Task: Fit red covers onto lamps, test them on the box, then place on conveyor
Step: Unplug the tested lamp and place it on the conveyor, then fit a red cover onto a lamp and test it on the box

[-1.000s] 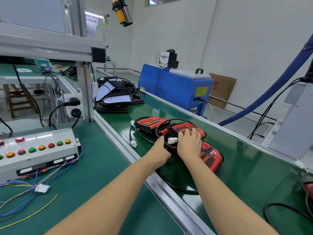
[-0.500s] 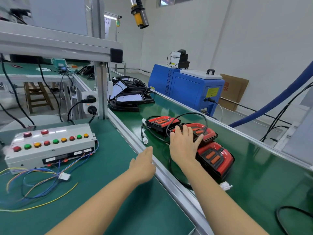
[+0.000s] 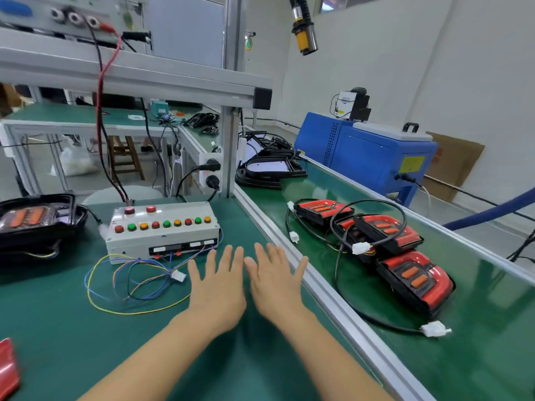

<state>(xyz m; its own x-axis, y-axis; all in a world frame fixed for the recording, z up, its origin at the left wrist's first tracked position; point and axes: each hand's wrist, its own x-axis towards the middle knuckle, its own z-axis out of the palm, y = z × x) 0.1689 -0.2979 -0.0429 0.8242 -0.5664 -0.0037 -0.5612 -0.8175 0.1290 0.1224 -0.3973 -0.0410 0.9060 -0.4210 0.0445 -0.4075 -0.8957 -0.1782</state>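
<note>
Both hands are empty now, fingers straight and spread: the left hand (image 3: 217,290) and the right hand (image 3: 274,280) hover side by side over the green bench mat (image 3: 72,342), the right one just left of the aluminium rail (image 3: 327,293). A second ago both were out on the conveyor (image 3: 477,328), the right palm resting on a lamp; they have since let go and come back across the rail, so that lamp looks delivered and the next unit is probably due. Three finished lamps (image 3: 379,235) lie in a staggered row on the glossy green belt, glossy red covers with orange inserts over black housings, their thin black cables looping to white plug connectors (image 3: 434,329). On the bench, the test box (image 3: 163,228) is a pale rectangular case with rows of round coloured buttons and loose thin wires (image 3: 127,280) trailing toward the hands. At far left sits a black lamp without its cover (image 3: 34,219), and a red cover (image 3: 8,369) shows at the near left edge.
</note>
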